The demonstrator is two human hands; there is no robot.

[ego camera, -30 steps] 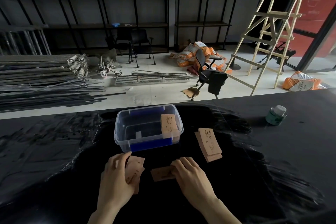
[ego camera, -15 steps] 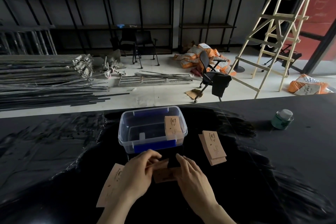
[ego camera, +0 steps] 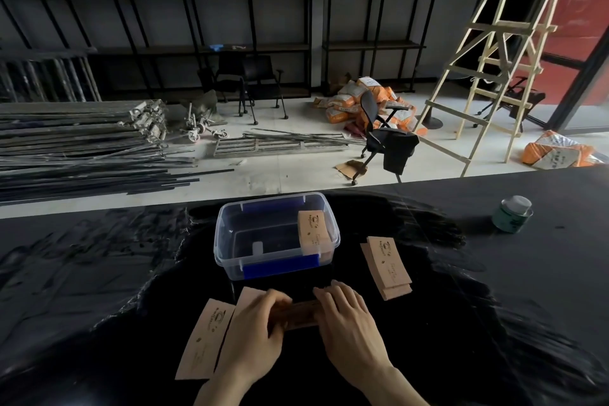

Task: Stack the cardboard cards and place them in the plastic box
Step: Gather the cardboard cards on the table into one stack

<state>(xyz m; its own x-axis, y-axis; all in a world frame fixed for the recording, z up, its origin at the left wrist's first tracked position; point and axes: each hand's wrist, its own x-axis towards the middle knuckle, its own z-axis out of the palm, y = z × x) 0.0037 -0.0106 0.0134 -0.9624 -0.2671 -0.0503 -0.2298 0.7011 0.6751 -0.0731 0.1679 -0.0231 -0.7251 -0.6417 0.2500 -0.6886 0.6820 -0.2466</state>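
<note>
- Two loose cardboard cards are seen lying flat on the black bench, left of and partly under the left hand.
- The left hand is held palm down, fingers curled round the left end of a small card stack, which is gripped just above or on the bench; contact with the bench cannot be told.
- The right end of that same stack is clasped by the right hand, also palm down, fingers bent forward over the top edge.
- Compared with half a second ago, the hands are set slightly wider apart, and a second loose card is now uncovered beside the left wrist.
- The clear plastic box stands just beyond the hands, with one card leaning against its right inner wall.
- A further pile of cards lies on the bench ahead and to the right of the right hand, apart from it.
- A green jar stands well apart, far right.
</note>
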